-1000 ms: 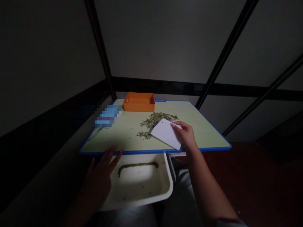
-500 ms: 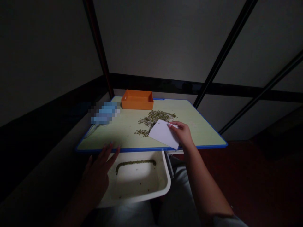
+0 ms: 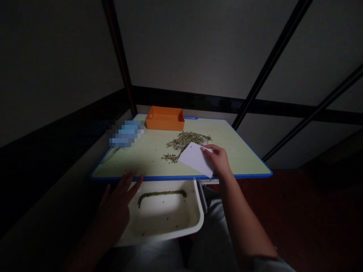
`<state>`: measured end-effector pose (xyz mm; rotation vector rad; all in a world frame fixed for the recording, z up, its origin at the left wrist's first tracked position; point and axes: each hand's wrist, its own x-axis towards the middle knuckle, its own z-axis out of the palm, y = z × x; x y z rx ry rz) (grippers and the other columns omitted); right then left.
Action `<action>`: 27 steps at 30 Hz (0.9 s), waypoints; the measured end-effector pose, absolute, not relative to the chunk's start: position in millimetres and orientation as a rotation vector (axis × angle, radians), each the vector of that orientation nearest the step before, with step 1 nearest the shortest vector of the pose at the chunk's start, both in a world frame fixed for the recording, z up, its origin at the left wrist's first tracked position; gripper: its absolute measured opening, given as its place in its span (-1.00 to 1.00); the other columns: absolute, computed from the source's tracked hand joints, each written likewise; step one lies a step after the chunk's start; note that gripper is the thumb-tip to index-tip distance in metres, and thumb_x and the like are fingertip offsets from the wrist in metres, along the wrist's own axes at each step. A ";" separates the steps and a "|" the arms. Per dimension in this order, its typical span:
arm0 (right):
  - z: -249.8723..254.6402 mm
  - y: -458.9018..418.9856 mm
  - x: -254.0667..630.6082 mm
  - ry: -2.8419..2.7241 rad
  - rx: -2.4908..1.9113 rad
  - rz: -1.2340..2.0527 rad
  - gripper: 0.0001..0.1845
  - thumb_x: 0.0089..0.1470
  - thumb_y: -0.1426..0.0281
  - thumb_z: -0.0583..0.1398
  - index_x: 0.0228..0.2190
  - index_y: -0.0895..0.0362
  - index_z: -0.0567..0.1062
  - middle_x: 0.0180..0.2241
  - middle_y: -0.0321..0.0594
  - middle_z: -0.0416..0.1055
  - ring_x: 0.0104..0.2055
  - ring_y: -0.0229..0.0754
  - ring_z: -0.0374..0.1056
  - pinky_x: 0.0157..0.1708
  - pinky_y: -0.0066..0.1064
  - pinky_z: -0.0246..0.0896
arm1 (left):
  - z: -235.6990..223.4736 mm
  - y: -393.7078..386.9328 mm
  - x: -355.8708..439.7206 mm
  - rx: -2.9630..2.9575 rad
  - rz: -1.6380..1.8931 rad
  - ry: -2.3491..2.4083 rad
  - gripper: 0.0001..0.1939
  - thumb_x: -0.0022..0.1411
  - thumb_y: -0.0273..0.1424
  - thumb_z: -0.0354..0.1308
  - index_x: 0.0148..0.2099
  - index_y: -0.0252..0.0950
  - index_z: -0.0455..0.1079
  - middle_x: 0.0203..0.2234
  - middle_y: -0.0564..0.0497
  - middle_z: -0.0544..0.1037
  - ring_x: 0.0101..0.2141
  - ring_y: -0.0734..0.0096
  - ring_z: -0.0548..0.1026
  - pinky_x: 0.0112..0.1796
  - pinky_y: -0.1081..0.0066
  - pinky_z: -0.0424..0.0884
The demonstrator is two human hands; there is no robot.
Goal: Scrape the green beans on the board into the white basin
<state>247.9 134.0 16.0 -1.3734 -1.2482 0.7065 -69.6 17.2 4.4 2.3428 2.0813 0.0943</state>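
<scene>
My right hand (image 3: 219,160) is closed on a flat white scraper (image 3: 197,158) with a small hole near one corner. The scraper's left edge touches a spread of small green-brown grains (image 3: 188,140) on the table (image 3: 235,151). A smaller patch of the same grains (image 3: 170,158) lies just left of the scraper. My left hand (image 3: 119,204) has its fingers spread, with the fingertips at the table's blue front edge. It is over the left side of a white basin (image 3: 200,223), which holds a curved line of grains (image 3: 163,193) along its far side.
An orange open box (image 3: 165,122) stands at the table's back left. A blurred blue item (image 3: 126,134) lies at the left edge with a white cord (image 3: 109,154). Walls with dark strips close off the back and left.
Almost nothing differs. The view has shifted very slightly; both hands, the scraper and the grains keep their places.
</scene>
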 end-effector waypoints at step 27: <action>17.9 134.0 243.0 -1.267 -1.332 0.761 -0.57 -0.21 0.13 0.29 -0.34 0.19 0.58 -0.41 -0.15 0.51 -0.45 -0.18 0.32 -0.49 -0.42 0.11 | -1.7 16.2 -72.3 2.355 0.155 2.064 -0.22 0.06 -0.69 -0.33 0.30 -0.01 -0.15 0.33 0.07 -0.11 0.30 0.29 -0.17 0.20 -0.07 0.01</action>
